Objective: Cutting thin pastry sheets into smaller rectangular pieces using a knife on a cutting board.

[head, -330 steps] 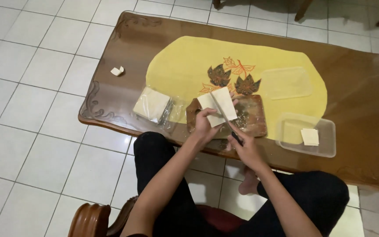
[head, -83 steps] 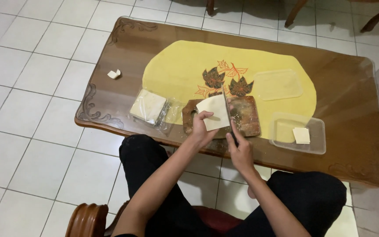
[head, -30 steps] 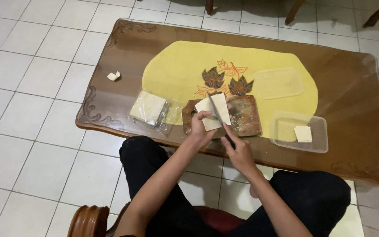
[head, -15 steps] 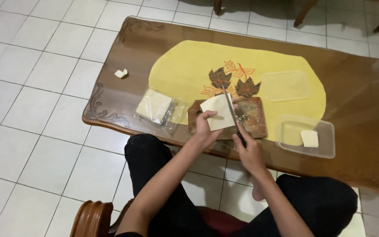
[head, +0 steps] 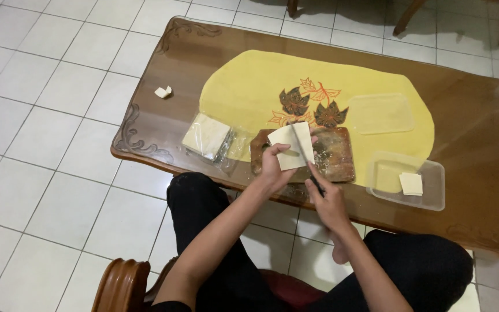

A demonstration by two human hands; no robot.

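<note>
Compared with half a second ago, the knife (head: 302, 151) has shifted a little: its blade now lies across the pale square sheet (head: 291, 145), nearer the sheet's right side, while both hands stay in much the same place over the wooden cutting board (head: 336, 155).

The left hand (head: 274, 167) is curled around the near-left corner of the sheet, thumb on top and fingers underneath, holding it tilted up off the board. The sheet reaches away from that hand, up and to the right. The right hand (head: 328, 199) is closed around the knife handle, just below and to the right of the sheet. From this hand the blade runs away and slightly leftward, its long axis roughly in line with the sheet's right edge. So the right hand sits closer to the person than the sheet, and the left hand is the one touching it.

Left of the left hand, a stack of similar sheets in clear wrap (head: 208, 136) lies on the table. Right of the right hand sits a clear plastic tub (head: 434, 190) holding one small cut piece (head: 411, 184). A small scrap (head: 163, 92) lies far to the left.
</note>
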